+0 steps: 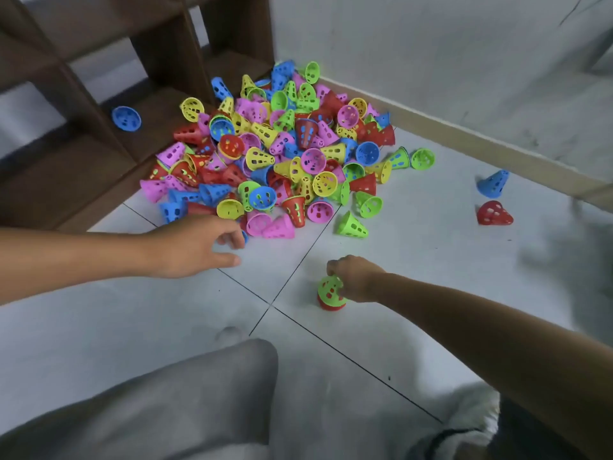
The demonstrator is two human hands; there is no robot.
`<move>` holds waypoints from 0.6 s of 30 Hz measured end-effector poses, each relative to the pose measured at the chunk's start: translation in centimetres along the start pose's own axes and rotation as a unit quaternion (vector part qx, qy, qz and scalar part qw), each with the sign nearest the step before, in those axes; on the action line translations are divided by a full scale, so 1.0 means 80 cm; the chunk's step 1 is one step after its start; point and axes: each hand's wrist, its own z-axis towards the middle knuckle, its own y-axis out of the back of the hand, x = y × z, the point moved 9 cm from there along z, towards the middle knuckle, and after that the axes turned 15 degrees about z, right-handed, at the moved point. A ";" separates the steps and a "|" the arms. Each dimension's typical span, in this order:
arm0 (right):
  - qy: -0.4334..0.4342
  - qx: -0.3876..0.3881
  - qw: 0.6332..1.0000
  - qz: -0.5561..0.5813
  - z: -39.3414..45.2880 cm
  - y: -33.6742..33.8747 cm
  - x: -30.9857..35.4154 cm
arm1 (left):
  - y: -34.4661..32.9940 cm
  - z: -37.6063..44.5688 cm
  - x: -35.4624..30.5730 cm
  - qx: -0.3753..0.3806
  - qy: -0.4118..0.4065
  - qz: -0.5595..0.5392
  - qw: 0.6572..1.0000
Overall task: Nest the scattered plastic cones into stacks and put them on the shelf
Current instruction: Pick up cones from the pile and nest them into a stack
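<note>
Beside the dark shelf [99, 154], a heap of cones [282, 154] on the tiled floor [132, 327], strays lying well apart. Near its front edge, left hand [195, 245] reaching, grip released and holding nothing; best aimed at one loose cone, rim first. Right hand [356, 278], wrist bent down, grasping the green cone [328, 288] seated over a red cone [331, 303]; worth pressing straight down.

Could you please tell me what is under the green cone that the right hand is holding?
A red cone sits nested under the green cone; only its lower rim shows. The right hand hides the far side.
</note>
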 end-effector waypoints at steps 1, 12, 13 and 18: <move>-0.001 0.000 1.000 -0.005 0.006 -0.004 -0.001 | -0.004 0.005 0.000 -0.005 0.000 -0.007 1.000; 0.049 0.074 0.995 -0.048 0.057 0.035 0.005 | -0.046 0.083 0.022 -0.042 0.037 -0.093 0.994; 0.050 0.084 0.994 -0.056 0.061 0.048 0.003 | -0.048 0.089 0.024 -0.051 0.043 -0.100 0.993; 0.041 0.108 0.986 -0.117 0.057 0.108 -0.030 | -0.073 0.123 0.036 -0.044 0.061 -0.107 0.991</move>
